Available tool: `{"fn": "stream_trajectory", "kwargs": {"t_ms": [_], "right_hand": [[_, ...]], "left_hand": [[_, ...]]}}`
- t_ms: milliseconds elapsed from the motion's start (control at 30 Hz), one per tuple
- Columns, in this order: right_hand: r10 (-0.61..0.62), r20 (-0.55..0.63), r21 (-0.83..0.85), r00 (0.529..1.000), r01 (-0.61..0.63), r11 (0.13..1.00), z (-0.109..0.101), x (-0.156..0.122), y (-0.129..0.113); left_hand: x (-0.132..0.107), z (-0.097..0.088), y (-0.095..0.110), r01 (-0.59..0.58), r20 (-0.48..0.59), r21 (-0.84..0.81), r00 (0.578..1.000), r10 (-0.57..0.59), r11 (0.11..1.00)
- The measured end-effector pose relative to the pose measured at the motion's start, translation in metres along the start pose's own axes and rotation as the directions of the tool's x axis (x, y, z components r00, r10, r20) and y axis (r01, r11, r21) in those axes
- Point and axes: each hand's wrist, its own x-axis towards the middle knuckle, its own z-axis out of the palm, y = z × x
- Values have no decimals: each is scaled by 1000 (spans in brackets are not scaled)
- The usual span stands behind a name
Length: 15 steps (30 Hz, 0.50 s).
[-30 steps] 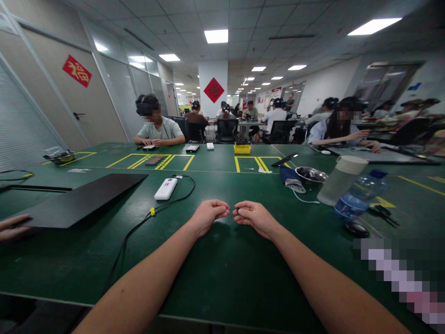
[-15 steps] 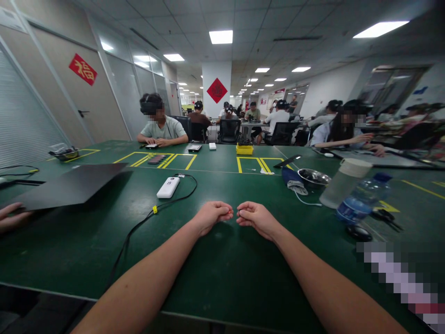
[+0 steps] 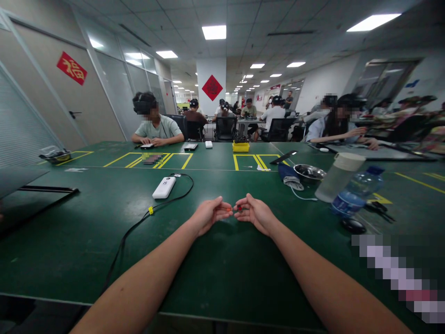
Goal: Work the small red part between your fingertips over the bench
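Observation:
My left hand and my right hand rest on the green table, knuckles facing each other, fingers curled into pinches. Between their fingertips shows a tiny red and orange thing; both hands pinch it, and I cannot make out what it is. A white power bank lies beyond my left hand, with a black cable running from it toward the table's near edge.
To the right stand a frosted jar, a blue-labelled water bottle, a metal bowl and a black mouse. A dark board is held up at the far left. A yellow box and seated people are farther back.
My fingertips have drawn together and a small red piece now shows between them. The dark board at the left has been lifted and pulled farther left.

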Motion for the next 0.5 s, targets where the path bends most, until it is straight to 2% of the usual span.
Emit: {"fn": "stream_trajectory", "kwargs": {"t_ms": [300, 500], "right_hand": [[49, -3, -3, 999, -49, 999, -1, 2, 4], [45, 5, 6, 999, -45, 999, 2, 0, 0]], "left_hand": [[1, 2, -1, 19, 22, 3, 1000, -19, 1000], [1, 0, 4, 7, -52, -12, 999, -8, 1000]]}}
